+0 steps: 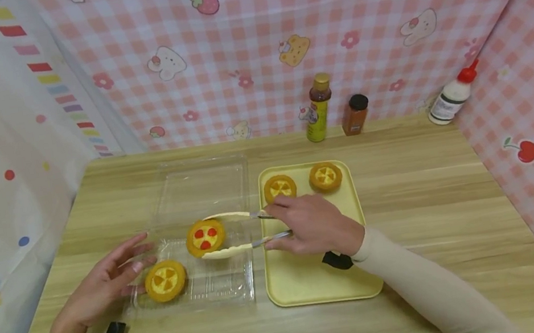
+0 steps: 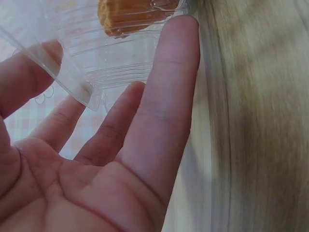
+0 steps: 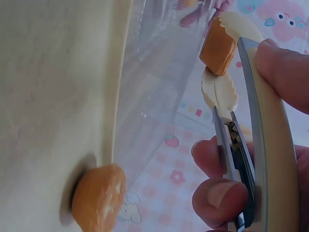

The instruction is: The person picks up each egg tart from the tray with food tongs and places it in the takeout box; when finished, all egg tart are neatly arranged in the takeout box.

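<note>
Right hand [image 1: 312, 223] pinched tongs [image 1: 230, 251] across a red-topped tart [image 1: 205, 237], apparently for balance. Left hand [image 1: 101, 286], fingers spread, presumably steadied the clear clamshell [image 1: 219, 282].

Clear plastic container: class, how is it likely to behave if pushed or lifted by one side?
The container probably weighs little and may flex, as its walls look thin and see-through. Pushed, it would likely slide rather than roll, given its broad base. Lifted by one side, it might tip and shift the wedge-topped tart resting inside.
</note>
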### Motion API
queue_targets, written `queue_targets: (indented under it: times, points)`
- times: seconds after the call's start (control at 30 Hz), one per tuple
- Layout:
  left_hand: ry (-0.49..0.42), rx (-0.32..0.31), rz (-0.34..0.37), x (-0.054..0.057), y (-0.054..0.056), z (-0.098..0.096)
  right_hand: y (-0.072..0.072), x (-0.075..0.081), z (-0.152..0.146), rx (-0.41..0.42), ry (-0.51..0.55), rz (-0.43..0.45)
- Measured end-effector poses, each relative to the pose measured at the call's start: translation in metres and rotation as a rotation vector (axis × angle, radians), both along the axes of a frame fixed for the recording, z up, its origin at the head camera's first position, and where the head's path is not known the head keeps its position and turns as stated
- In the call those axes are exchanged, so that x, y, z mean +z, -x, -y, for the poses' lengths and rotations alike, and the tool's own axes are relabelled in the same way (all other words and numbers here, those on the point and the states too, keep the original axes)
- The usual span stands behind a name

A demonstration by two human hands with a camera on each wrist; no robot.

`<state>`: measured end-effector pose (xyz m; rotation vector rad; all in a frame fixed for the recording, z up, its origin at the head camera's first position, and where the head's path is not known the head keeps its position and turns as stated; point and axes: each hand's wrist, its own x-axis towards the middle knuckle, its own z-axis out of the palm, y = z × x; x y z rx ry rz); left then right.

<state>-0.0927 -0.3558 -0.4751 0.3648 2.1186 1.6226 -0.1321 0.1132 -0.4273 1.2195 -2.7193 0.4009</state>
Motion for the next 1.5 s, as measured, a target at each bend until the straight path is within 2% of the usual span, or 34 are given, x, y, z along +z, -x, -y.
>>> queue_targets:
  times: [0.23,0.6,0.9,1.27,1.5]
  points:
    - [0.007,0.006,0.004,0.001,0.001,-0.001,0.003,-0.007,0.017,0.006,-0.026,0.022]
    - [0.007,0.005,0.008,0.000,-0.003,0.002,0.000,-0.008,0.038,-0.005,-0.106,-0.018]
    - [-0.005,0.007,0.012,0.000,-0.003,0.001,-0.002,0.002,0.056,-0.037,-0.186,-0.002]
    - [-0.003,0.006,0.011,0.003,-0.001,-0.003,-0.004,0.003,0.062,-0.043,-0.191,0.009]
    - [-0.007,0.000,0.008,0.002,0.000,-0.002,-0.006,0.005,0.056,-0.042,-0.167,-0.028]
